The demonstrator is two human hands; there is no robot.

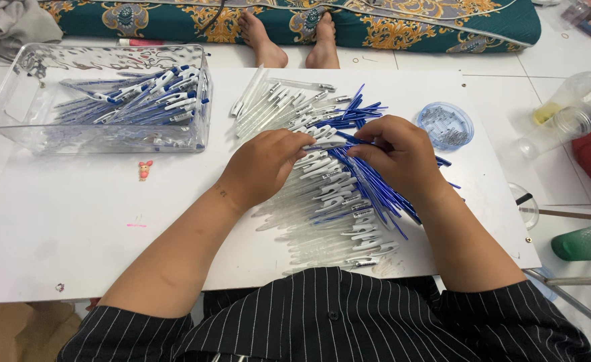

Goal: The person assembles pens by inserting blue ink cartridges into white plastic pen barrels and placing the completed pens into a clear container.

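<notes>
Blue refill (pixel 346 139) pinched between left hand (pixel 265 165), right hand (pixel 397 155)

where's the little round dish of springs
In the head view, the round blue dish of springs sits on the white board, right of the blue refills and just beyond the right hand.

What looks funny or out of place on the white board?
A tiny pink toy figure lies alone on the white board, below the clear bin of pens. It is the only thing there that is not a pen part.
</notes>
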